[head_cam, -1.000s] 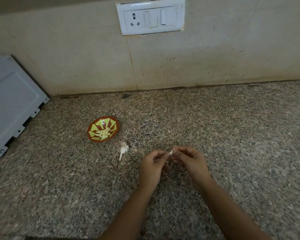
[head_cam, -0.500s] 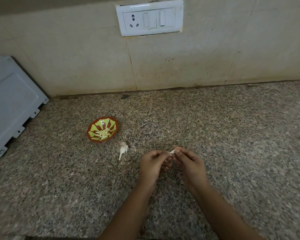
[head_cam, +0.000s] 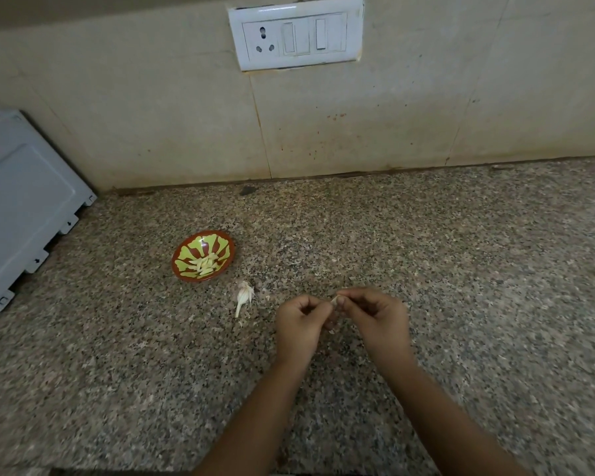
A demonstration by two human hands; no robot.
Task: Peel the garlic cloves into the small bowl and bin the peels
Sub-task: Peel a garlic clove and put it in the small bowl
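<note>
Roughly midway, as a judgement. The small red-brown bowl with a yellow-green petal pattern sits on the speckled granite desk, to the left of the hands and well apart from them. It holds a small heap of pale peeled garlic cloves, so several are done.

Between the bowl and the hands a white papery garlic stalk with loose skins lies on the desk. Cannot tell whether any unpeeled cloves are in it.

The left hand and right hand meet over the desk with fingers curled. Both pinch one small pale garlic clove at the fingertips. It is mostly hidden, so how much skin is off is unclear.

Likely left: finish this clove, drop it into the bowl, gather the skins and bin them. No bin in view, and the skins are not yet binned.
</note>
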